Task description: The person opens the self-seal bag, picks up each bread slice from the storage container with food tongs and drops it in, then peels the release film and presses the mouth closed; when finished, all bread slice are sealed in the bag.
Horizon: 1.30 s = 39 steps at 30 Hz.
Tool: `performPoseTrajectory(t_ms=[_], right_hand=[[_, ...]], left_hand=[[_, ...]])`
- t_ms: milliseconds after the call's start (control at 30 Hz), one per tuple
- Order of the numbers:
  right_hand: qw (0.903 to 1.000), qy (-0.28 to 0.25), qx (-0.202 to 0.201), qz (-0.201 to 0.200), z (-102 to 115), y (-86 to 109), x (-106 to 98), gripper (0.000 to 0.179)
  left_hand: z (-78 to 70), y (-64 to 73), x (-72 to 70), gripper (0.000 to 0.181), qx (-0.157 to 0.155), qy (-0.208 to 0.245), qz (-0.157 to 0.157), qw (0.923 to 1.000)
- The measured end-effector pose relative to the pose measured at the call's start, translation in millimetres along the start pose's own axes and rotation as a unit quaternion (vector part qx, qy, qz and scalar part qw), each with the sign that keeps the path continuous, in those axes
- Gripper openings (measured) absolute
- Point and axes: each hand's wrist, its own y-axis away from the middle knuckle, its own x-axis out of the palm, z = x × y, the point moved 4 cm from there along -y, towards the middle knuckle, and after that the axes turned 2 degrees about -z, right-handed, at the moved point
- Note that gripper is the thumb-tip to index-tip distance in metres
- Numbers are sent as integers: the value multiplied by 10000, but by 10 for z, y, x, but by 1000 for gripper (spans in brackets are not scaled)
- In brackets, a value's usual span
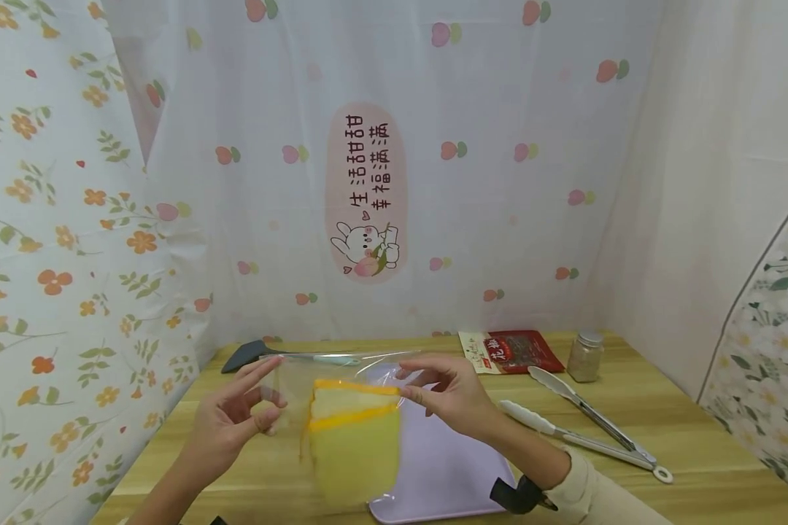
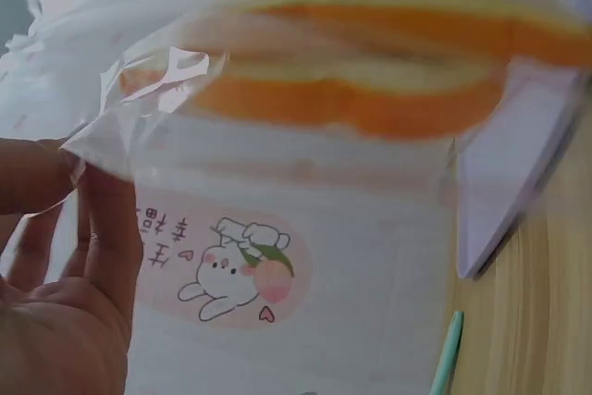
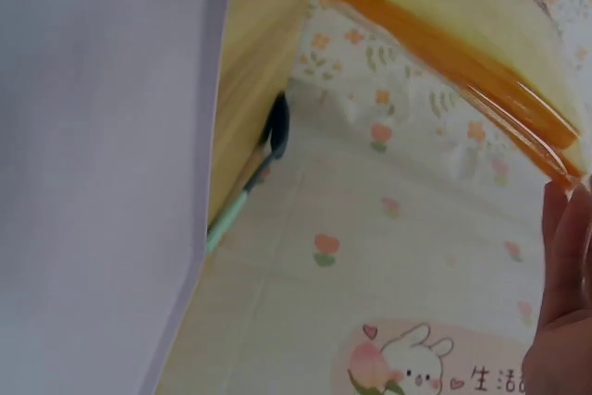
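A clear plastic bag (image 1: 289, 386) hangs between my two hands above the table. Inside it are pale yellow slices with orange edges (image 1: 354, 452), which look like bread. My left hand (image 1: 233, 419) pinches the bag's corner between thumb and fingers, as the left wrist view shows. On the other side, my right hand (image 1: 449, 394) pinches the upper edge near the slices. Behind and below the bag lies a lavender tray (image 1: 453, 467), partly covered by the bag and the right hand. The right wrist view catches only part of the right hand (image 3: 564, 302), beside the bag's orange end.
Metal tongs (image 1: 604, 437) lie spread on the wooden table at the right. A red and cream spice packet (image 1: 512, 352) and a lidded glass jar (image 1: 586, 357) are at the back right. A dark-headed spatula (image 1: 246, 355) with a mint handle lies at the back left, before the curtain.
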Motion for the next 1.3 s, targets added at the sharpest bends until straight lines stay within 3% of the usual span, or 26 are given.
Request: performPoseTrajectory(t_ms=[100, 200, 300, 500, 600, 867, 967, 1100, 1200, 1300], right_hand=[[9968, -176, 768, 118, -55, -6, 77, 33], [9871, -300, 1550, 257, -195, -7, 163, 33], [9776, -316, 2038, 429, -392, -2, 267, 33], [9650, -192, 2461, 886, -727, -44, 504, 32], [9586, -49, 2662, 1006, -837, -95, 605, 29], [9449, 79, 3075, 1123, -1098, -148, 808, 28], [9422, 57, 3130, 1193, -1149, -162, 846, 30], [9370, 131, 3216, 1359, -1175, -160, 835, 36], [9356, 409, 3183, 1472, -1158, -138, 765, 40], [9413, 933, 2843, 1563, -1108, -118, 615, 44]], left_hand=[[20, 73, -62, 60, -436, 237, 72, 9987], [91, 142, -134, 59, -778, 173, 97, 9968], [214, 211, -220, 58, -1091, -25, 140, 9939], [523, 366, -450, 61, -2011, -569, 32, 9779], [657, 419, -557, 63, -2352, -697, 138, 9694], [961, 450, -718, 67, -2668, -818, 425, 9593], [1063, 445, -747, 67, -2680, -1119, 468, 9557], [1183, 414, -760, 66, -2763, -2046, 673, 9366], [1217, 408, -772, 65, -2789, -2784, 866, 9150], [1176, 365, -763, 64, -2688, -3486, 800, 8943]])
